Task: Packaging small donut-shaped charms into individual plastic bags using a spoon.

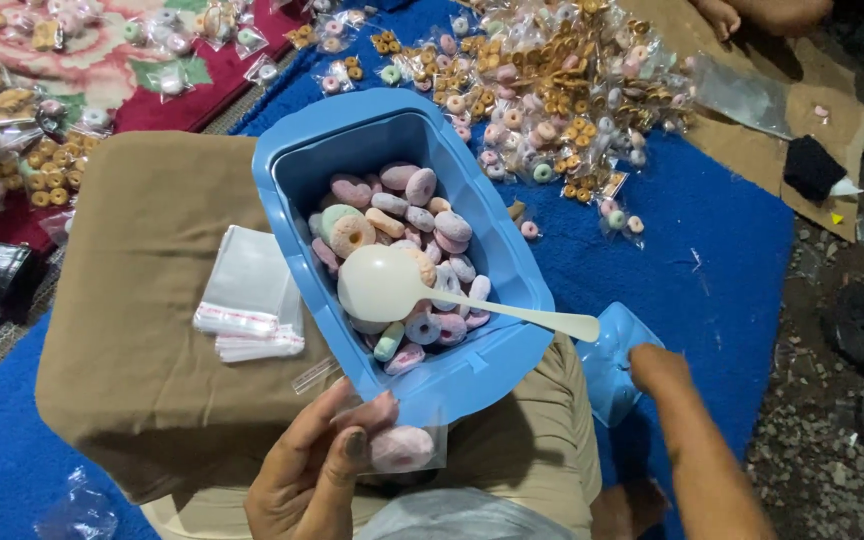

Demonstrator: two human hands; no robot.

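Note:
My left hand (317, 470) holds a small clear plastic bag (404, 448) with a pink ring-shaped candy inside, just below the near end of a blue plastic tub (292, 160). The tub rests on my lap and holds several pastel ring candies (422, 215). A white plastic spoon (392, 285) lies on the candies, its handle sticking out over the tub's right rim. My right hand (657, 368) is lowered to the right, past the spoon handle, touching a blue lid-like piece (612, 350); its fingers are mostly hidden.
A stack of clear empty bags (250, 295) lies on a brown cushion (132, 330) left of the tub. Many filled candy bags (552, 90) are heaped on the blue mat (712, 230) beyond. More bags lie on a red patterned cloth (102, 60). Another person's foot (722, 12) is at the top right.

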